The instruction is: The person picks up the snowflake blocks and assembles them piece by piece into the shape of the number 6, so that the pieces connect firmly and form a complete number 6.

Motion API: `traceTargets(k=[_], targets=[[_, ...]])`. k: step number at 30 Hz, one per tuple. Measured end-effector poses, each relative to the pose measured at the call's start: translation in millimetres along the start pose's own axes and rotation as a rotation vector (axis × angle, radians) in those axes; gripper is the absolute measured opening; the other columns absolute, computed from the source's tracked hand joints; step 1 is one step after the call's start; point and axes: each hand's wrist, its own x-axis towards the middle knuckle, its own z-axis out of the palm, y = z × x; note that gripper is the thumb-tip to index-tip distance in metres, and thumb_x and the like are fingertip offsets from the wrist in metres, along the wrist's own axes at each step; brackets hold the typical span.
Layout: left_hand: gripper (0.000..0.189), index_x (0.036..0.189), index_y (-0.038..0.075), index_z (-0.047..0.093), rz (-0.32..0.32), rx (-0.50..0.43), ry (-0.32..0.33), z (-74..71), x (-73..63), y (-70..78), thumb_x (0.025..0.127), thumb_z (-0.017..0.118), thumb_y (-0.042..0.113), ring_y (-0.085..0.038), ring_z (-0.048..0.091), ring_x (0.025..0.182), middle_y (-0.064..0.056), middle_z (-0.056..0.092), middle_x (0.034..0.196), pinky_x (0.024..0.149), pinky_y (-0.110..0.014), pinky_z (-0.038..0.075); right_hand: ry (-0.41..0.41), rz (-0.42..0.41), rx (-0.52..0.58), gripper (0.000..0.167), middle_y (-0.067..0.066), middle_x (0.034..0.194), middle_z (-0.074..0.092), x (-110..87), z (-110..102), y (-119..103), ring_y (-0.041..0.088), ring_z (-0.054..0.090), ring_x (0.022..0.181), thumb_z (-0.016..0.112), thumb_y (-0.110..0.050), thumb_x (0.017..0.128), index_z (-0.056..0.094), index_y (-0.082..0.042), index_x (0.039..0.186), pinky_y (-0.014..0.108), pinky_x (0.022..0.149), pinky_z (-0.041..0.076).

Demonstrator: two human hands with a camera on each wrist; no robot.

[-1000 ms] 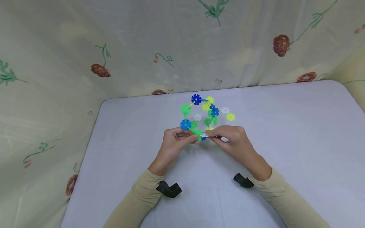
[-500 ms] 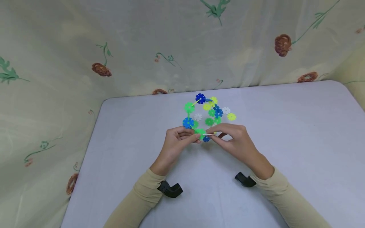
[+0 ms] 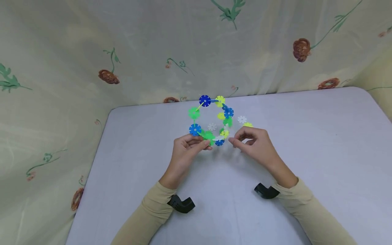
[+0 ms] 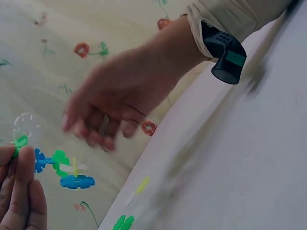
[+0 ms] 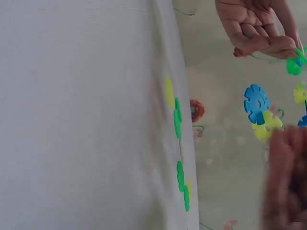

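My left hand (image 3: pixel 183 156) pinches the near side of a ring of notched plastic discs (image 3: pixel 195 129) between thumb and fingers. Blue, green, yellow and white discs are slotted together in it, tilted up above the table. In the left wrist view, that hand's fingers (image 4: pixel 21 201) grip a green disc (image 4: pixel 20 141), with a white disc (image 4: pixel 26 125) behind. My right hand (image 3: pixel 260 148) is just right of the ring, thumb and fingers loosely bent, with nothing visible in them. A white disc (image 3: pixel 218 138) sits in the ring's near side, above a blue disc (image 3: pixel 219 143).
Loose discs lie on the white-covered table (image 3: pixel 321 153) beyond the hands: a white disc (image 3: pixel 242 119), a yellow disc (image 3: pixel 248 125) and another white disc (image 3: pixel 212 126) seen through the ring. Behind the table's far edge hangs a flowered curtain (image 3: pixel 196 51).
The right hand has let go of the white disc at the ring's near side and drawn back to the right. The ring has shifted up and left with the left hand.
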Motion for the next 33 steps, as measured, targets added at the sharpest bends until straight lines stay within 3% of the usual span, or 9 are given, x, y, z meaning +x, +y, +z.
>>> traceTargets(k=[3, 6, 8, 15, 25, 31, 33], targets=[[0.017, 0.103, -0.004, 0.069, 0.010, -0.013, -0.006, 0.2, -0.8, -0.1, 0.095, 0.075, 0.009, -0.019, 0.078, 0.081, -0.002, 0.079, 0.087, 0.098, -0.034, 0.058, -0.218, 0.210, 0.130, 0.024, 0.015, 0.100, 0.078, 2.7, 2, 6, 0.019, 0.076, 0.087, 0.075, -0.027, 0.096, 0.074, -0.005, 0.106, 0.034, 0.067, 0.064], [0.015, 0.102, -0.004, 0.069, 0.022, -0.024, -0.017, 1.0, -1.5, -0.2, 0.095, 0.074, 0.009, -0.019, 0.078, 0.081, -0.001, 0.079, 0.086, 0.096, -0.033, 0.057, -0.336, 0.301, 0.248, 0.033, 0.021, 0.115, 0.076, 4.7, 5, 9, 0.024, 0.078, 0.098, 0.071, -0.027, 0.100, 0.070, -0.001, 0.120, 0.040, 0.074, 0.065], [0.015, 0.102, -0.004, 0.069, 0.034, -0.027, -0.026, 1.9, -2.3, 0.5, 0.095, 0.074, 0.008, -0.017, 0.078, 0.080, 0.001, 0.078, 0.086, 0.096, -0.032, 0.057, -0.324, 0.301, 0.302, 0.031, 0.020, 0.114, 0.077, 5.3, 4, 10, 0.024, 0.078, 0.099, 0.069, -0.025, 0.101, 0.070, 0.000, 0.118, 0.040, 0.075, 0.065], [0.013, 0.100, -0.007, 0.069, 0.060, -0.032, -0.020, 3.1, -1.4, -1.4, 0.093, 0.074, 0.004, -0.018, 0.078, 0.078, 0.001, 0.077, 0.084, 0.089, -0.031, 0.062, -0.157, 0.253, 0.364, 0.021, 0.000, 0.090, 0.081, 5.2, -10, 6, 0.011, 0.078, 0.085, 0.072, -0.019, 0.099, 0.072, 0.001, 0.106, 0.030, 0.069, 0.064], [0.014, 0.098, -0.006, 0.069, 0.044, -0.010, 0.024, 3.6, -1.0, -4.5, 0.093, 0.076, 0.005, -0.018, 0.076, 0.075, 0.001, 0.075, 0.083, 0.086, -0.032, 0.063, -0.149, 0.218, 0.346, 0.017, 0.003, 0.088, 0.081, 4.4, -15, -5, 0.015, 0.078, 0.081, 0.075, -0.017, 0.096, 0.074, -0.001, 0.102, 0.038, 0.068, 0.064], [0.013, 0.098, -0.003, 0.070, 0.024, 0.010, 0.023, 5.0, -1.4, -6.8, 0.093, 0.076, 0.008, -0.051, 0.073, 0.088, 0.001, 0.076, 0.083, 0.089, -0.034, 0.062, -0.174, 0.204, 0.324, 0.020, 0.003, 0.086, 0.081, 2.8, -14, -7, 0.017, 0.078, 0.080, 0.075, -0.016, 0.096, 0.074, 0.003, 0.103, 0.043, 0.070, 0.065], [0.014, 0.098, -0.003, 0.070, 0.020, 0.008, 0.024, 5.3, -1.3, -7.3, 0.093, 0.076, 0.008, -0.048, 0.074, 0.087, 0.000, 0.076, 0.083, 0.089, -0.035, 0.063, -0.181, 0.199, 0.321, 0.021, 0.004, 0.086, 0.081, 2.1, -13, -8, 0.017, 0.078, 0.079, 0.075, -0.015, 0.096, 0.074, 0.005, 0.103, 0.042, 0.069, 0.065]])
